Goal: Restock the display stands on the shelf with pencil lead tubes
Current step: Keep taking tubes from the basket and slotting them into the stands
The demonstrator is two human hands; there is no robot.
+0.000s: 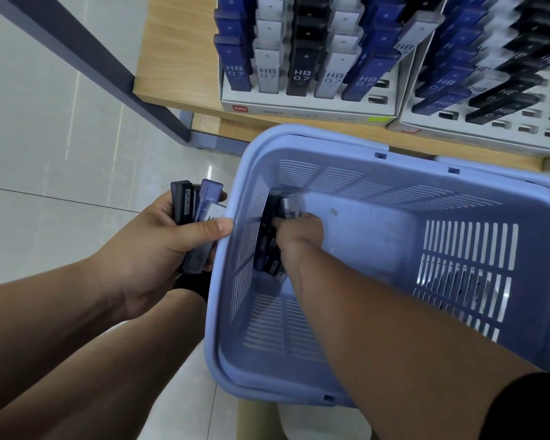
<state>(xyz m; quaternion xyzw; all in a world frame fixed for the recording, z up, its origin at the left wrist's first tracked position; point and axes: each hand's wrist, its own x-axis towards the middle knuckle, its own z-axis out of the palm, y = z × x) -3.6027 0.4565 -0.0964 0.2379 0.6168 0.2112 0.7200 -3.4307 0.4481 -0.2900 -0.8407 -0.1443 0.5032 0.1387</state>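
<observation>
My left hand (159, 246) grips a small bunch of pencil lead tubes (195, 211), black and blue, just outside the left wall of a light blue plastic basket (378, 160). My right hand (299, 236) reaches down inside the basket and its fingers curl round lead tubes (269, 249) heaped against the left wall. On the wooden shelf (172, 58) above stand two white display stands: the left stand (308, 106) holds rows of blue, grey and black tubes marked HB 0.7, the right stand (477, 134) has several open slots at its front.
A dark grey shelf post (108, 68) slants down at the left. Pale glossy floor tiles (45, 154) lie below and to the left. My legs (115, 360) show under the left arm. A second blue basket rim (489, 163) peeks out behind the basket.
</observation>
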